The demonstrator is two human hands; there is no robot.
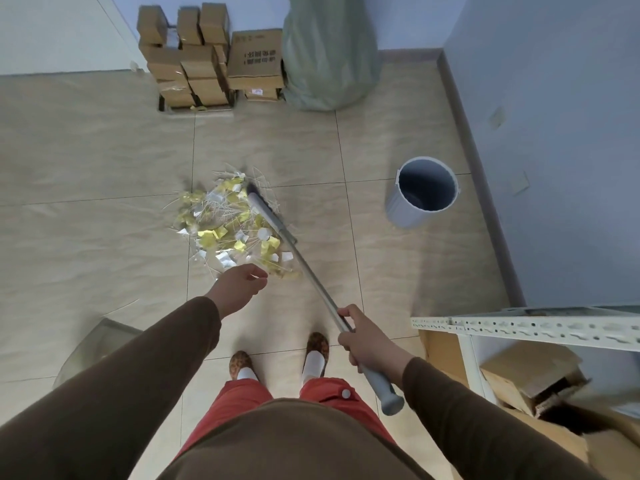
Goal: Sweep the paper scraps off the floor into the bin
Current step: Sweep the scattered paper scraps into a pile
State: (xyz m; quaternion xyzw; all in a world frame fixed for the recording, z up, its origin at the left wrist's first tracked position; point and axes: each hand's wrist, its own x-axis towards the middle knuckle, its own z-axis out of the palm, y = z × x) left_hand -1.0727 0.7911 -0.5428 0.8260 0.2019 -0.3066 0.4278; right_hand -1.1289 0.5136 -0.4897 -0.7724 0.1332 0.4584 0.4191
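Broom (301,263) head-away, slanting up-left

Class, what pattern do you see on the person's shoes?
A brown leopard-style spotted print on the shoes, worn over white socks, seen in the head view.

Right hand (367,341) grips broom (311,271) beside paper scraps (228,223).

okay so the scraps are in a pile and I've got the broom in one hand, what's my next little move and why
Probably reach your left hand, which holds nothing, for the dustpan on the floor at your left. The scraps are already heaped against the broom your right hand grips, and the bin stands apart.
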